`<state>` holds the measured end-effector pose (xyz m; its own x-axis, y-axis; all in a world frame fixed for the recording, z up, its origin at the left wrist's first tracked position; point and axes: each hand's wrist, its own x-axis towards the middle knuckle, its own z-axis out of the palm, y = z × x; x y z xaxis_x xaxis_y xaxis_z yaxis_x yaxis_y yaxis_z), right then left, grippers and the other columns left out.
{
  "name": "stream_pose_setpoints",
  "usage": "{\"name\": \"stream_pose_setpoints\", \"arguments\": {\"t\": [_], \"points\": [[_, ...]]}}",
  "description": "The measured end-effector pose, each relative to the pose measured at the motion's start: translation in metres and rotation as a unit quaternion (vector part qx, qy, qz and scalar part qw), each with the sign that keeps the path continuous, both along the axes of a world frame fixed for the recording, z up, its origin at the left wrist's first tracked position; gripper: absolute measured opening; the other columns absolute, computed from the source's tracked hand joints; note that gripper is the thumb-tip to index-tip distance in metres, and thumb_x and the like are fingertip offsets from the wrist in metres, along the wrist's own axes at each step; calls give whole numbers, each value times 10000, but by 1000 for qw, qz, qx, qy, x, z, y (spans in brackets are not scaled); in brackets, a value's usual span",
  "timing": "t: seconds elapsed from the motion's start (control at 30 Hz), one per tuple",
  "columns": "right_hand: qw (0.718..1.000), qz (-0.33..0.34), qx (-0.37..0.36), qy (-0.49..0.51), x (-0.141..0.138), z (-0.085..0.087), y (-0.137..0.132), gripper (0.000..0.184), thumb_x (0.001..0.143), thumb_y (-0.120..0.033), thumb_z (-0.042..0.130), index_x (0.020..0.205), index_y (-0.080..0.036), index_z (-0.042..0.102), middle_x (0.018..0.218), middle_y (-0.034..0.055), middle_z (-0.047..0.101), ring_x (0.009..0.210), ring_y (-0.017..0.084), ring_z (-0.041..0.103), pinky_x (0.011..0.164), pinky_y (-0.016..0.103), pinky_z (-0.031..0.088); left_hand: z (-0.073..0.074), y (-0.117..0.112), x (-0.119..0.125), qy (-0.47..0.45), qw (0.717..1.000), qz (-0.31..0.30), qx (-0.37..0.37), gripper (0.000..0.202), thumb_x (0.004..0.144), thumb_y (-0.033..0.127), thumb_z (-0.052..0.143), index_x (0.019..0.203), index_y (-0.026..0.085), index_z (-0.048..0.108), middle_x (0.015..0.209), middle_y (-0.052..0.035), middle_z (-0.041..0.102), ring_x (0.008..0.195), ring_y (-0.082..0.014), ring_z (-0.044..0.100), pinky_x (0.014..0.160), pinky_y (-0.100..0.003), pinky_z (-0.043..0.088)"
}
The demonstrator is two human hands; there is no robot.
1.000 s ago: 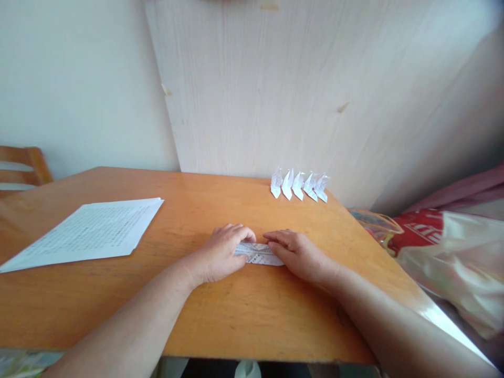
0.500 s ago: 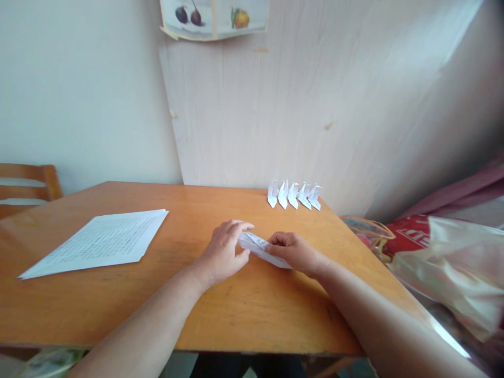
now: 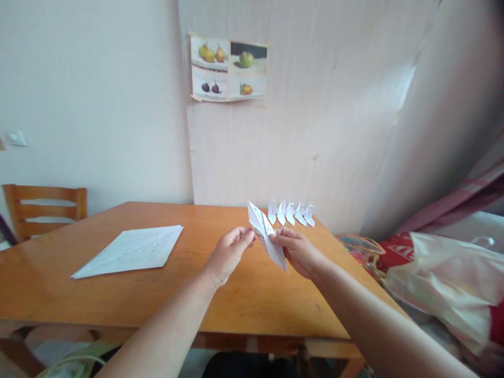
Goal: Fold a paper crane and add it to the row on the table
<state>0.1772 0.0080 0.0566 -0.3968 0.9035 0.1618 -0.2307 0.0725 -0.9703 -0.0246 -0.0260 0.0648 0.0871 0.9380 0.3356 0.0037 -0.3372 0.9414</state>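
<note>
left hand [image 3: 230, 253] and right hand [image 3: 298, 253] both raised, holding one long folded white printed paper piece [image 3: 271, 242] between them. left fingers [image 3: 246, 236] together, thumb and fingertips pinched on the piece's left edge. right fingers [image 3: 280, 237] curled, clamped on its right side near the middle. piece is tilted: top point sticks up above both sets of fingertips, lower point hangs just below the right fingers, in front of the right palm. it is in the air, clear of the orange-brown wooden table [image 3: 252, 299].

just beyond the right fingertips, a row of five small folded white paper shapes [image 3: 290, 212] stands at the table's far edge, close to the pale wood wall panel [image 3: 315, 131]. well to the left of the left fingers, a flat stack of white printed paper sheets [image 3: 132, 251] lies on the table. further left still, a brown wooden chair back [image 3: 43, 195]. high above the fingers, a taped-up fruit picture sheet [image 3: 228, 68] on the panel. right of the right wrist, off the table, a crumpled clear and red plastic bag [image 3: 444, 273].
</note>
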Motion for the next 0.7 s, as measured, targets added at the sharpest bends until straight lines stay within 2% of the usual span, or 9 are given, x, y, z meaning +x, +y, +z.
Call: {"name": "stream_pose_setpoints", "arguments": {"t": [0.1, 0.17, 0.23, 0.4, 0.53, 0.6, 0.7], "points": [[999, 14, -8, 29, -12, 2, -26, 284, 806, -400, 775, 888, -168, 634, 776, 8, 651, 660, 120, 529, 624, 254, 358, -1, -27, 5, -65, 997, -35, -39, 353, 874, 475, 667, 1049, 171, 699, 975, -64, 718, 898, -176, 615, 818, -281, 443], [999, 25, -13, 42, -21, -3, -45, 284, 815, -401, 766, 882, -166, 620, 814, 31, 674, 699, 139, 562, 653, 266, 383, -4, -45, 7, -85, 995, -36, -42, 315, 871, 448, 679, 1001, 163, 708, 915, -51, 711, 857, -166, 604, 803, -269, 438], [999, 10, -3, 43, -29, -11, -63, 291, 812, -405, 766, 843, -168, 600, 768, 17, 651, 666, 131, 538, 640, 265, 378, -8, -61, 6, -96, 994, -26, -34, 283, 859, 429, 696, 934, 157, 711, 866, -39, 701, 807, -160, 592, 785, -266, 443], [999, 12, 30, -1, -36, -25, -100, 283, 812, -387, 772, 848, -161, 607, 729, -19, 579, 661, 117, 502, 654, 261, 386, -21, -99, -5, -61, 998, -3, -33, 266, 850, 412, 705, 822, 149, 677, 787, -22, 666, 774, -167, 574, 753, -267, 446], [996, 86, 19, -11, -37, -33, -124, 314, 873, -461, 712, 961, -167, 648, 806, -3, 587, 717, 131, 520, 687, 274, 405, -32, -127, -14, -24, 999, -8, -48, 280, 884, 426, 657, 821, 154, 633, 780, -15, 642, 770, -166, 562, 744, -271, 435], [992, 124, 9, -13, -39, -38, -135, 363, 886, -516, 684, 936, -156, 668, 775, -4, 581, 682, 121, 495, 672, 270, 391, -36, -140, -15, -13, 998, 0, -56, 294, 870, 433, 668, 778, 162, 601, 728, 11, 592, 717, -147, 522, 698, -256, 414], [992, 125, 16, -31, -42, -45, -151, 423, 847, -559, 714, 858, -138, 682, 691, -20, 558, 618, 100, 447, 625, 254, 359, -39, -158, -15, 8, 998, 32, -54, 305, 834, 419, 696, 719, 168, 567, 685, 32, 529, 682, -132, 471, 660, -244, 383]]}}
